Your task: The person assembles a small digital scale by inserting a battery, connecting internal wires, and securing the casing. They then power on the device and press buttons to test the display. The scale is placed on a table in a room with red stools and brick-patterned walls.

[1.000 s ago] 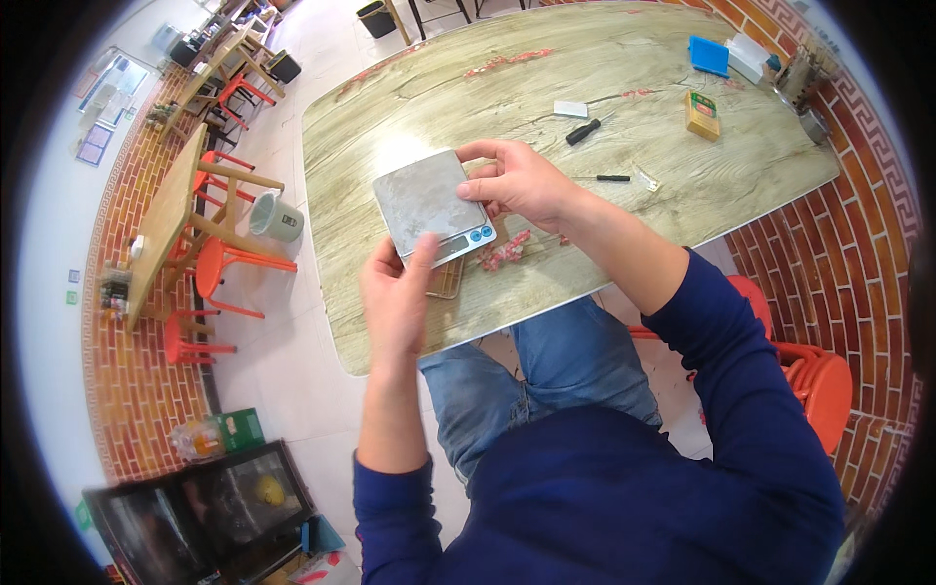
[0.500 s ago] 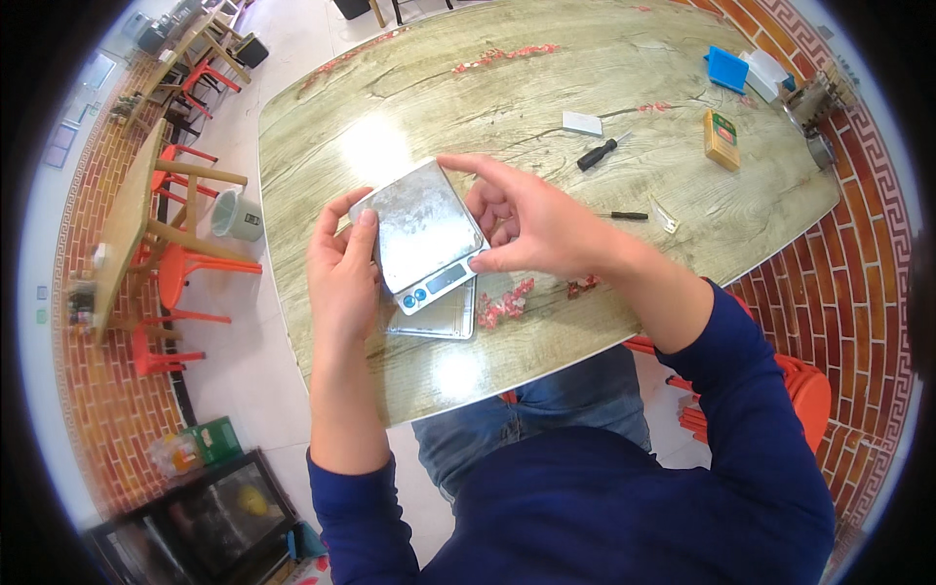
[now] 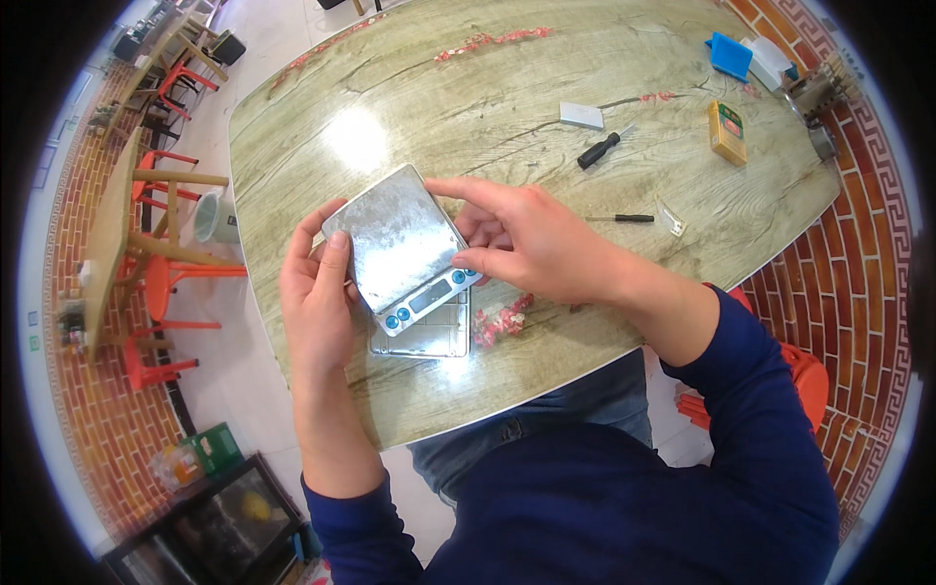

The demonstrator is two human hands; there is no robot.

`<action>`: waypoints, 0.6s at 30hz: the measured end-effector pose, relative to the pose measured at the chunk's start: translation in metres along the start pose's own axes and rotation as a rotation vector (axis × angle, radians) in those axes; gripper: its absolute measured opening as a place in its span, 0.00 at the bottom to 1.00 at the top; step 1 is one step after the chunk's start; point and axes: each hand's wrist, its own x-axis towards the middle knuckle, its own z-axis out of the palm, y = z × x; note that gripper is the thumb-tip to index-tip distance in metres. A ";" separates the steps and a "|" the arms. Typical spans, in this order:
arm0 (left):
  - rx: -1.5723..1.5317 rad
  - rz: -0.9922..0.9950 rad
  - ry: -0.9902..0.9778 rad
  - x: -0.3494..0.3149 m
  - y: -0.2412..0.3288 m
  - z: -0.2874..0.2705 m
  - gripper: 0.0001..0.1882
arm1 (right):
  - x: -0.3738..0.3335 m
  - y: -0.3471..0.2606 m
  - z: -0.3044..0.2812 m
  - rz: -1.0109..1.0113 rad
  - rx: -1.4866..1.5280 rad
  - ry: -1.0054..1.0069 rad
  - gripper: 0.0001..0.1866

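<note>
Between my hands is a small digital scale (image 3: pixel 398 234) with a scuffed silver weighing plate, a little display and round blue buttons along its near edge. It is held tilted above the table. My left hand (image 3: pixel 324 278) grips its left side, thumb on top and fingers beneath. My right hand (image 3: pixel 522 239) is closed about the right side, index finger at the far corner and thumb near the buttons. Below the scale, partly hidden by it, a clear shallow plastic tray (image 3: pixel 444 331) lies on the table.
Further right on the wood-patterned table (image 3: pixel 585 292) lie a black-handled screwdriver (image 3: pixel 599 151), a thin black-handled screwdriver (image 3: pixel 634 218), a white block (image 3: pixel 581 116), a small clear packet (image 3: pixel 670 220), a yellow box (image 3: pixel 726 134) and a blue holder (image 3: pixel 729 58). Red stools (image 3: pixel 161 288) stand left.
The view has shifted slightly. Both hands still hold the scale, which has turned a little, so more of its blue buttons show by my right thumb.
</note>
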 end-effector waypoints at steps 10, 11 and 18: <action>-0.307 -0.079 -0.224 -0.002 0.017 -0.010 0.27 | 0.000 -0.001 -0.006 0.024 0.077 0.004 0.39; -0.341 -0.079 -0.251 -0.003 0.019 -0.012 0.28 | 0.001 0.000 -0.006 0.050 0.108 0.011 0.38; -0.291 -0.068 -0.329 0.000 0.011 -0.019 0.29 | 0.004 0.004 -0.005 0.048 0.209 -0.010 0.37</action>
